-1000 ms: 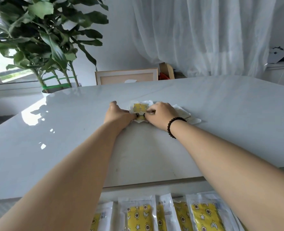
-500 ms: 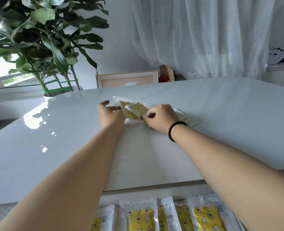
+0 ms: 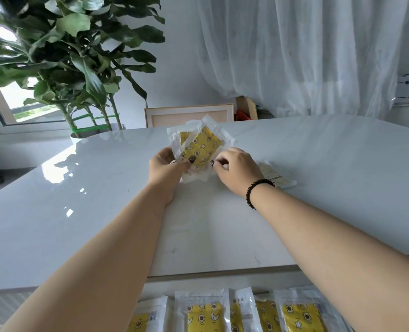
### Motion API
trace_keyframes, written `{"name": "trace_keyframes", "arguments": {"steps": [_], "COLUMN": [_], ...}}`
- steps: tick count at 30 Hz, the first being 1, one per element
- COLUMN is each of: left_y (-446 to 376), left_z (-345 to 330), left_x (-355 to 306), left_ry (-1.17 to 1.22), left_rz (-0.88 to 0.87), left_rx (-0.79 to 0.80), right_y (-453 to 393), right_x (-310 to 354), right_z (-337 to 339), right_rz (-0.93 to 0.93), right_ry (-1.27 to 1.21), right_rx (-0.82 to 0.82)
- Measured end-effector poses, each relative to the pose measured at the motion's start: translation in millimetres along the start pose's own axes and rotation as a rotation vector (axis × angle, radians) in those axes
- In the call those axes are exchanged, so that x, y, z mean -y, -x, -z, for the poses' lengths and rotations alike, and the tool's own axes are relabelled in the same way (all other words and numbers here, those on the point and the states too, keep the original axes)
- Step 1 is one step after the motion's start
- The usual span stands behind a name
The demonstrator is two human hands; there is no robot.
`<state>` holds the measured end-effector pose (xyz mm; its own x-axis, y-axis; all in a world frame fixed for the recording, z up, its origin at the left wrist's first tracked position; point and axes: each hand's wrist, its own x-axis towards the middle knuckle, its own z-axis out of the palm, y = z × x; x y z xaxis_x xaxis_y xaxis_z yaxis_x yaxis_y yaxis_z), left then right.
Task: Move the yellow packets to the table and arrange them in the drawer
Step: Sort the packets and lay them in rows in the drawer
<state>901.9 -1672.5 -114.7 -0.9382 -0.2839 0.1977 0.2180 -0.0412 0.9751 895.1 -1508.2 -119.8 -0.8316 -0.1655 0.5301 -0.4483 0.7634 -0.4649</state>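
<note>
White tabletop | left grip and right grip pinch raised yellow packets | more packets half-hidden behind right wrist | drawer packets cut off below

Glossy white table, a few packets flat on it beside the hands.
</note>
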Motion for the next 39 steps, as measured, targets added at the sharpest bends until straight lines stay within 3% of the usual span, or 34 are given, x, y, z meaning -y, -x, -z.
{"name": "trace_keyframes", "arguments": {"steps": [5, 10, 15, 18, 21, 27, 31, 35, 39], "left_y": [2, 11, 6, -4, -8, -8, -7, -4, -1], "left_z": [-2, -9, -9, -3, -1, -1, 1, -4, -8], "left_x": [0, -3, -1, 2, 3, 0, 0, 0, 1], "left_ry": [0.012, -0.165, -0.089, 0.069, 0.112, 0.026, 0.008, -0.1, -0.247], "left_rz": [-0.018, -0.066, -0.006, 0.062, 0.129, 0.177, 0.114, 0.074, 0.036], "left_rx": [0.124, 0.185, 0.05, -0.049, -0.109, -0.181, -0.223, -0.176, -0.124], "right_y": [-2, 0, 0, 3, 6, 6, 7, 7, 4], "right_x": [-2, 0, -2, 3, 8, 17, 23, 19, 6], "right_z": [3, -1, 2, 4, 3, 11, 11, 11, 10], "right_rz": [-0.157, -0.025, -0.136, -0.388, -0.502, -0.353, -0.212, -0.119, -0.087], "right_ry": [-0.131, -0.125, 0.127, 0.429, 0.482, 0.301, 0.399, 0.416, 0.059], "right_rx": [-0.101, -0.086, -0.083, 0.094, 0.214, 0.257, 0.284, 0.152, -0.213]}}
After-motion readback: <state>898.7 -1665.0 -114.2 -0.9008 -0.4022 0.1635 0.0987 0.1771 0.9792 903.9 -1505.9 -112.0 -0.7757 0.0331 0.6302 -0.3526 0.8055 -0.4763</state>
